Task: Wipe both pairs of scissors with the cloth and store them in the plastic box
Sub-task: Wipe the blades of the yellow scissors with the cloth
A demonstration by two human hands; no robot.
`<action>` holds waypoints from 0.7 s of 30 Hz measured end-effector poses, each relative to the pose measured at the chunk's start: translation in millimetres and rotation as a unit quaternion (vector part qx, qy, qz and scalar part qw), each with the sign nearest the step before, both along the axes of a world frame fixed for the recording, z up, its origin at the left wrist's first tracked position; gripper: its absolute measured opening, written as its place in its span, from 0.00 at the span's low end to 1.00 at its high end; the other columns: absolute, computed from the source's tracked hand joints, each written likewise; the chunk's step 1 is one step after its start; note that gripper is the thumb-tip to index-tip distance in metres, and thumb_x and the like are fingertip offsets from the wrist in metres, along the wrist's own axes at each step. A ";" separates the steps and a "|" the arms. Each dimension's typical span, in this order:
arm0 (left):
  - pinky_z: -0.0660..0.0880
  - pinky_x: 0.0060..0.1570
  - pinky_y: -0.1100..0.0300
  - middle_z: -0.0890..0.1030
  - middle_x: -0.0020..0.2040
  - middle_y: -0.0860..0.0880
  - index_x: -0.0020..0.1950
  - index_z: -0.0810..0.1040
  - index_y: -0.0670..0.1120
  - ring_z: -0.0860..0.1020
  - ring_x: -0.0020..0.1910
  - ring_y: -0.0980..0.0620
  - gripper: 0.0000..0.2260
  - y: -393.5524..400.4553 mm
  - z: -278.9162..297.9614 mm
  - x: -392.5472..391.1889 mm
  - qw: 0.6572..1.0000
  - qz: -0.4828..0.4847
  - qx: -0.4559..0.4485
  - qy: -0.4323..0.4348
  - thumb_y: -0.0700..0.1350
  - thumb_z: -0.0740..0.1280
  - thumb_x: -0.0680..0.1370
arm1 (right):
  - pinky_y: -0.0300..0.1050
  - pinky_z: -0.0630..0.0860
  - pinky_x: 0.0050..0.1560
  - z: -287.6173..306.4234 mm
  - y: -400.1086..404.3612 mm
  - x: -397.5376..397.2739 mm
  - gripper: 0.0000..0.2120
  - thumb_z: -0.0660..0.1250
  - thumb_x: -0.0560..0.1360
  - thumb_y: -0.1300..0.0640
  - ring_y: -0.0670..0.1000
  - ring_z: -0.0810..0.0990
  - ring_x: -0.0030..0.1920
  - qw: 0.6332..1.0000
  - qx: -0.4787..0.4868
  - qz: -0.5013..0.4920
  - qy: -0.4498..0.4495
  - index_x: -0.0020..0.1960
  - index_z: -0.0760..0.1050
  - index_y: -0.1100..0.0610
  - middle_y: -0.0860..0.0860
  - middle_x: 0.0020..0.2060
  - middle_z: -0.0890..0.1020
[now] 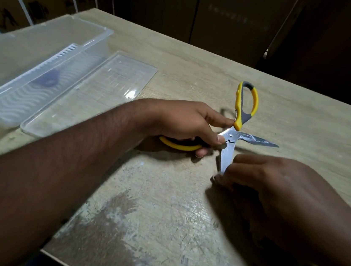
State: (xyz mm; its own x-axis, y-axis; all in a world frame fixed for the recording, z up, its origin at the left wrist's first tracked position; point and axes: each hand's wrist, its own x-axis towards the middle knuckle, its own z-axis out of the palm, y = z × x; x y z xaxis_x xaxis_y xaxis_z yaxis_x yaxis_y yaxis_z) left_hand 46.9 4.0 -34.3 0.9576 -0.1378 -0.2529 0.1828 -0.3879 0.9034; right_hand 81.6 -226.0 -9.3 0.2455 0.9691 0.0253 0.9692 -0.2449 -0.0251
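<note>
Yellow-and-grey scissors hover over the table with their blades spread wide. My left hand grips the lower yellow handle; the other handle points away from me. One blade sticks out to the right, and the other points toward me. My right hand pinches that near blade's tip through a dark cloth, which is blurred and mostly hidden under the palm. The clear plastic box stands at the far left, with a white slotted insert and a dark bluish object inside, blurred.
The box's clear lid lies flat on the table just right of the box. The wooden table has worn, scratched patches near me. Its front edge runs along the bottom left. White railings stand behind the far left edge.
</note>
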 end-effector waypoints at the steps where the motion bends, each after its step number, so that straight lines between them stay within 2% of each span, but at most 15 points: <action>1: 0.72 0.33 0.67 0.78 0.33 0.42 0.80 0.66 0.50 0.75 0.33 0.47 0.24 1.0 0.1 0.5 1.000 -0.002 0.001 0.002 0.39 0.64 0.84 | 0.46 0.71 0.25 -0.5 -1.5 -1.4 0.10 0.60 0.75 0.47 0.46 0.78 0.36 1.000 -0.013 0.002 -0.006 0.50 0.80 0.41 0.38 0.41 0.77; 4: 0.71 0.33 0.67 0.79 0.32 0.43 0.80 0.66 0.50 0.75 0.31 0.50 0.24 1.4 0.8 1.1 1.000 -0.011 0.015 -0.002 0.40 0.64 0.84 | 0.39 0.66 0.28 -1.9 -5.6 5.8 0.10 0.61 0.76 0.45 0.43 0.78 0.38 0.999 0.017 -0.008 0.037 0.52 0.79 0.39 0.35 0.42 0.77; 6: 0.72 0.33 0.67 0.78 0.33 0.43 0.80 0.66 0.50 0.75 0.30 0.51 0.24 1.3 1.4 1.2 1.000 -0.017 0.023 -0.007 0.40 0.64 0.84 | 0.42 0.74 0.33 0.3 -8.7 13.2 0.11 0.61 0.76 0.43 0.41 0.80 0.41 0.994 0.061 -0.023 0.091 0.56 0.78 0.38 0.33 0.44 0.80; 8: 0.74 0.37 0.65 0.78 0.33 0.43 0.79 0.67 0.52 0.76 0.33 0.49 0.23 2.6 2.8 1.1 0.999 -0.028 0.022 -0.005 0.40 0.64 0.84 | 0.50 0.80 0.37 1.8 -11.8 19.2 0.12 0.66 0.76 0.44 0.42 0.83 0.42 0.985 0.122 -0.050 0.111 0.59 0.77 0.38 0.36 0.46 0.84; 10: 0.75 0.37 0.64 0.78 0.33 0.43 0.78 0.69 0.53 0.77 0.34 0.49 0.22 2.4 3.9 0.7 0.999 -0.027 0.018 -0.002 0.40 0.64 0.84 | 0.53 0.81 0.38 -1.0 -13.0 20.7 0.15 0.68 0.75 0.46 0.46 0.84 0.42 0.978 0.162 -0.089 0.096 0.61 0.76 0.38 0.38 0.46 0.85; 12: 0.74 0.35 0.66 0.77 0.33 0.42 0.77 0.69 0.52 0.76 0.33 0.49 0.22 0.5 3.4 0.3 1.000 -0.019 0.014 -0.003 0.40 0.64 0.84 | 0.53 0.81 0.38 -7.2 -10.2 19.0 0.12 0.68 0.75 0.49 0.50 0.85 0.41 0.977 0.175 -0.099 0.073 0.58 0.79 0.41 0.41 0.46 0.85; 15: 0.74 0.35 0.65 0.77 0.34 0.41 0.78 0.69 0.50 0.76 0.35 0.46 0.22 0.2 2.9 2.0 1.000 -0.016 0.012 -0.001 0.39 0.64 0.84 | 0.51 0.80 0.37 -16.3 -1.3 18.7 0.08 0.64 0.78 0.51 0.53 0.84 0.42 0.982 0.164 -0.067 0.067 0.54 0.81 0.45 0.44 0.49 0.84; 19: 0.73 0.34 0.67 0.78 0.32 0.44 0.80 0.67 0.50 0.76 0.36 0.46 0.23 0.1 3.2 3.9 1.000 -0.005 0.025 0.010 0.40 0.64 0.84 | 0.50 0.77 0.35 -12.4 -3.9 17.4 0.04 0.67 0.77 0.54 0.45 0.79 0.39 0.993 0.077 -0.011 0.091 0.48 0.81 0.47 0.40 0.43 0.79; 21: 0.74 0.36 0.65 0.78 0.31 0.45 0.79 0.68 0.50 0.76 0.35 0.46 0.22 -1.0 4.9 3.0 0.999 -0.012 0.033 0.009 0.40 0.64 0.85 | 0.50 0.77 0.35 -11.6 -5.8 16.6 0.05 0.67 0.77 0.54 0.46 0.79 0.39 0.995 0.069 -0.002 0.074 0.48 0.81 0.46 0.40 0.42 0.79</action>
